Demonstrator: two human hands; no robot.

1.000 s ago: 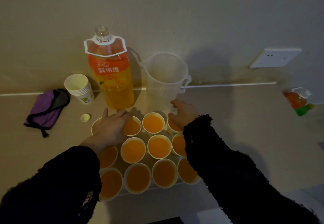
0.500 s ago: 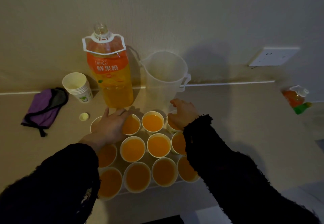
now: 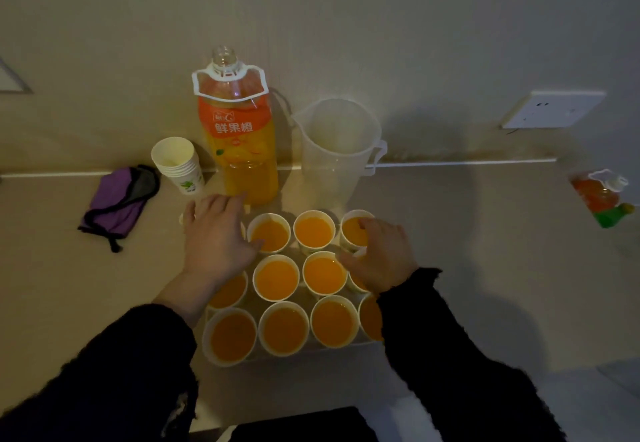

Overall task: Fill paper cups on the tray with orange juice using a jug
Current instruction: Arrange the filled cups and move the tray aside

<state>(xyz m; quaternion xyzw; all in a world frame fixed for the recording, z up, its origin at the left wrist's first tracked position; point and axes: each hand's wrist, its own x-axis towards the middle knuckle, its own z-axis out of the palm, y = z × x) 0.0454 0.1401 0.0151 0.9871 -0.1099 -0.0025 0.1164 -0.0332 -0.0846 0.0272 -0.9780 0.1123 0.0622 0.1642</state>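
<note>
Paper cups (image 3: 276, 279), filled: left hand (image 3: 216, 237) splayed flat, hiding the rear-left one; right hand (image 3: 379, 256) curled at rear-right cup (image 3: 351, 232), grip unclear.

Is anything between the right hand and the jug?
Only a full cup in the back row, below the fingers of the right hand. The jug stands just behind that cup; nothing taller lies between.

Filled cups (image 3: 276, 278) crowd the tray (image 3: 311, 351); behind stand bottle (image 3: 239, 136) left, jug (image 3: 337, 150) right.
</note>
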